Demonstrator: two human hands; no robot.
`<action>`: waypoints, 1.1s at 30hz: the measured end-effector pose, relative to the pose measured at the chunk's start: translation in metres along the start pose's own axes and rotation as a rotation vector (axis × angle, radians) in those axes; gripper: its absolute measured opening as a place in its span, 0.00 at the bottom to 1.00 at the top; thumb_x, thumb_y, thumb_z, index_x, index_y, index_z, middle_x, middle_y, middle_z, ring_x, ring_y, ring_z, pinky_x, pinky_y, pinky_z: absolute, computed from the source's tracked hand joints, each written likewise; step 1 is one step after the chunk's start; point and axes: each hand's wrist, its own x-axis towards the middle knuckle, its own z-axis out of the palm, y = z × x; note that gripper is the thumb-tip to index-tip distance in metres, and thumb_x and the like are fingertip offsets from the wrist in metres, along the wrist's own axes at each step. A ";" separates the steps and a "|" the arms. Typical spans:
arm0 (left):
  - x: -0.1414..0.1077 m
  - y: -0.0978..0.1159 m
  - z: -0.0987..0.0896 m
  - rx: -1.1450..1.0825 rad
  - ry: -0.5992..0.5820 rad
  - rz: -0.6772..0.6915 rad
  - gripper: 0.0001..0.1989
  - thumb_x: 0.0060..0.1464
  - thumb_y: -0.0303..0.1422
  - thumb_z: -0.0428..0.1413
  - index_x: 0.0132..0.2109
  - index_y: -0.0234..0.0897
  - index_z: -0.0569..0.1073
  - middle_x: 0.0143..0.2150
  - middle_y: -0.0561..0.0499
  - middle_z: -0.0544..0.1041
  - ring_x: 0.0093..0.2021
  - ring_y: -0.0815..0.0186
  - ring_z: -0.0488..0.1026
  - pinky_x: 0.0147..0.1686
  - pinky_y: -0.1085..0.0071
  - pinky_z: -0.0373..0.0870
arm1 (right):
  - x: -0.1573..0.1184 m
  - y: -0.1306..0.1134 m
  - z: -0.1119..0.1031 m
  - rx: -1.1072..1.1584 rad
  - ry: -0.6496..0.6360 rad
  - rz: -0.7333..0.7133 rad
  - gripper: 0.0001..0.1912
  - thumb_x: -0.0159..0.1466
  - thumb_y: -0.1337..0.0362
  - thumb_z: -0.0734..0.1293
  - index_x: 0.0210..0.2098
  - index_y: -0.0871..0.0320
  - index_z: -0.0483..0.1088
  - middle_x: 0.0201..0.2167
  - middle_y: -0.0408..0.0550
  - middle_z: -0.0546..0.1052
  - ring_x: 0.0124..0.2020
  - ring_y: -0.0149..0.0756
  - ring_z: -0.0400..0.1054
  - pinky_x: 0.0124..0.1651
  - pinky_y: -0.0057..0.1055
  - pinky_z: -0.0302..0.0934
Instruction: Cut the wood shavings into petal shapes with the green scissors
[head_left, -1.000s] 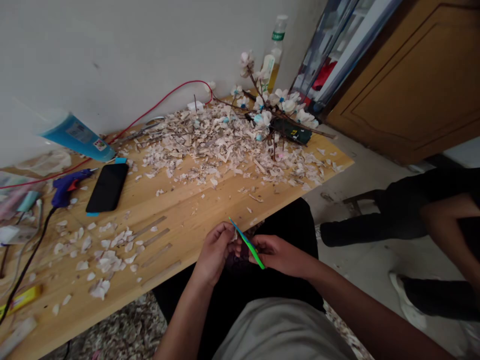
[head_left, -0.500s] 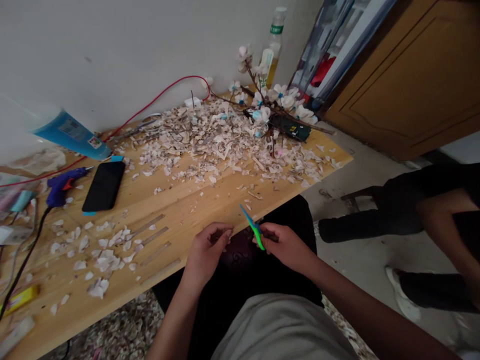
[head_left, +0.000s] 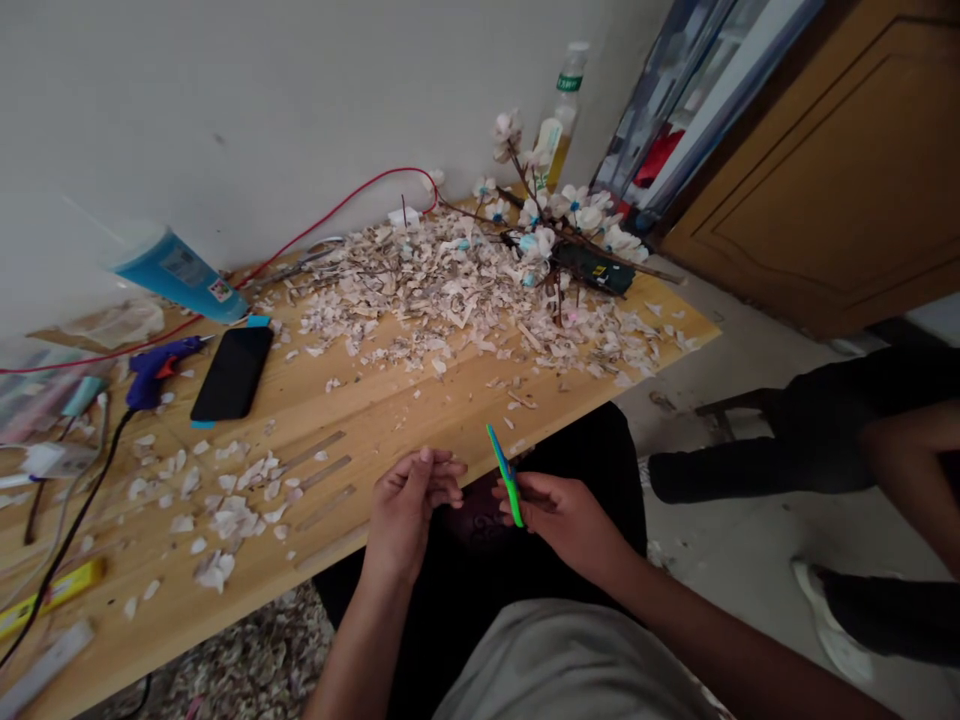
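A pair of small scissors [head_left: 505, 478], bright green with some blue, is held in my right hand [head_left: 566, 515] just off the table's front edge. Its blades point up and toward the table. To the left of it, over the edge, my left hand [head_left: 412, 500] has its palm turned up, with fingers loosely bent and apart and nothing visible in them. Pale petal-like scraps [head_left: 236, 515] lie on the wooden table [head_left: 390, 415] left of my hands. Farther back spreads a large heap of shredded pale scraps [head_left: 420, 280].
A branch with white blossoms [head_left: 577, 205] stands at the back right beside a bottle [head_left: 559, 125]. On the left are a blue cup [head_left: 176, 275], a phone [head_left: 232, 372], a purple glue gun [head_left: 161, 370] and a yellow cutter [head_left: 67, 590]. Another person's leg [head_left: 712, 468] is at the right.
My left hand has turned palm up and its fingers have spread from a near pinch. The scissors remain in my right hand, now more upright. The view has shifted slightly.
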 end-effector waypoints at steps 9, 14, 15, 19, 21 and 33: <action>0.008 -0.001 0.000 0.010 0.063 0.090 0.19 0.48 0.35 0.67 0.43 0.37 0.68 0.28 0.50 0.80 0.27 0.66 0.78 0.32 0.69 0.76 | -0.005 0.000 0.004 0.000 0.020 0.111 0.17 0.62 0.55 0.67 0.48 0.56 0.70 0.47 0.50 0.78 0.27 0.32 0.75 0.28 0.28 0.64; 0.010 -0.006 0.001 0.072 0.049 0.133 0.13 0.51 0.38 0.64 0.38 0.35 0.71 0.33 0.48 0.80 0.31 0.66 0.77 0.34 0.69 0.75 | -0.005 0.003 0.009 0.126 -0.018 0.068 0.15 0.58 0.56 0.71 0.41 0.58 0.70 0.38 0.48 0.78 0.35 0.36 0.74 0.40 0.32 0.67; 0.011 -0.007 0.001 0.090 0.064 0.154 0.13 0.51 0.38 0.64 0.38 0.35 0.72 0.35 0.49 0.80 0.33 0.67 0.77 0.35 0.71 0.75 | -0.004 0.004 0.011 0.133 -0.018 0.055 0.16 0.57 0.57 0.72 0.41 0.58 0.70 0.37 0.47 0.78 0.37 0.36 0.73 0.42 0.33 0.67; 0.012 -0.010 0.005 0.099 0.124 0.192 0.11 0.49 0.36 0.66 0.36 0.35 0.76 0.33 0.53 0.77 0.32 0.73 0.73 0.36 0.77 0.71 | -0.005 0.009 0.021 0.068 -0.008 0.014 0.22 0.56 0.59 0.73 0.47 0.57 0.67 0.39 0.47 0.75 0.39 0.35 0.71 0.43 0.34 0.66; 0.012 -0.010 0.009 0.044 0.121 0.167 0.11 0.46 0.36 0.67 0.35 0.35 0.76 0.29 0.55 0.75 0.29 0.74 0.71 0.34 0.78 0.69 | -0.005 0.011 0.024 0.042 -0.022 0.019 0.23 0.56 0.59 0.73 0.48 0.57 0.65 0.39 0.47 0.75 0.38 0.35 0.70 0.42 0.33 0.66; 0.002 -0.026 0.033 -0.136 0.164 0.075 0.13 0.42 0.33 0.68 0.33 0.36 0.73 0.26 0.58 0.73 0.23 0.76 0.67 0.26 0.79 0.65 | -0.001 -0.011 0.024 -0.061 -0.057 -0.020 0.15 0.59 0.59 0.71 0.43 0.57 0.69 0.35 0.46 0.76 0.36 0.35 0.72 0.42 0.33 0.67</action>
